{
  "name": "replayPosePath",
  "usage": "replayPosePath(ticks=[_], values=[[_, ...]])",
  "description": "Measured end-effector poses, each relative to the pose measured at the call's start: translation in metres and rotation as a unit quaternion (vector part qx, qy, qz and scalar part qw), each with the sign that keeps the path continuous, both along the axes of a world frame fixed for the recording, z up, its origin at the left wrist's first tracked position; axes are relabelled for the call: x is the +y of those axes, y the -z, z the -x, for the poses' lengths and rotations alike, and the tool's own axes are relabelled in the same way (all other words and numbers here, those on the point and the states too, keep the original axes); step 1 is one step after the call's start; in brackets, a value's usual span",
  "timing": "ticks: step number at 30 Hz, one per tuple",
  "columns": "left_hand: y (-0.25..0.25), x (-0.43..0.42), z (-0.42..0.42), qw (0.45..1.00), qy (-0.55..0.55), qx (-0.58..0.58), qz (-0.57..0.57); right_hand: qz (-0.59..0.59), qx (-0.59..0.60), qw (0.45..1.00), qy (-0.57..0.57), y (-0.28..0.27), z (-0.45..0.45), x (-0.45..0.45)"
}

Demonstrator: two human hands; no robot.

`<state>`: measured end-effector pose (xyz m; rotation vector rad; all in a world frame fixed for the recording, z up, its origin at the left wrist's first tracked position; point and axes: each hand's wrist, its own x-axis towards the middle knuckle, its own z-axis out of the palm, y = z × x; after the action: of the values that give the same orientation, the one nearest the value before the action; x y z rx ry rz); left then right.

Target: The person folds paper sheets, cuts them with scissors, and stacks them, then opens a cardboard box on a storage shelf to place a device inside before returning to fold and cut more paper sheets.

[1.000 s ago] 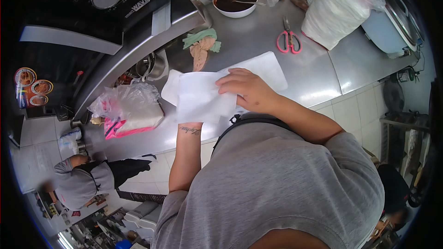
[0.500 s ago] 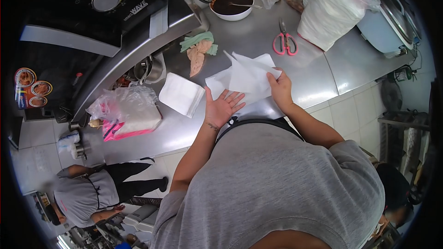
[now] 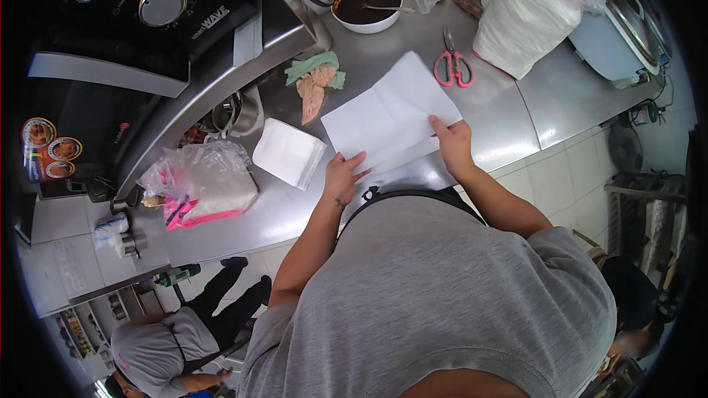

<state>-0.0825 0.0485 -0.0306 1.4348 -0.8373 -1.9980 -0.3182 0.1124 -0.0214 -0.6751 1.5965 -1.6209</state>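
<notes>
A white paper sheet is spread out over the steel counter, held by its near edge in both hands. My left hand pinches the left near corner between thumb and fingers. At the right corner, the thumb of my right hand presses on top, with its fingers underneath. Whether one sheet or more lies between my hands, I cannot tell. Just left of my left hand rests a folded stack of white sheets.
Pink-handled scissors, a bowl of dark sauce and a green and peach cloth lie beyond the sheet. Plastic-wrapped packs are at left, a large white pack at right. A co-worker stands lower left.
The sheet, crumpled and lifted half a second ago, now lies flatter. My left hand, then open palm up, has closed on its edge. The folded stack was let go. The co-worker has moved.
</notes>
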Motion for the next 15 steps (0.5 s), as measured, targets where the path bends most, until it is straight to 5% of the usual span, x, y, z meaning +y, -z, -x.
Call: replayPosePath(ticks=[8,15], values=[[0.017,0.007,-0.019,0.979,0.051,-0.172,0.101,-0.202,0.162,0.962,-0.087,0.031,0.024,0.031],[0.023,0.009,-0.021,0.978,0.034,-0.173,0.114,-0.203,0.332,0.916,-0.098,0.02,0.023,0.027]])
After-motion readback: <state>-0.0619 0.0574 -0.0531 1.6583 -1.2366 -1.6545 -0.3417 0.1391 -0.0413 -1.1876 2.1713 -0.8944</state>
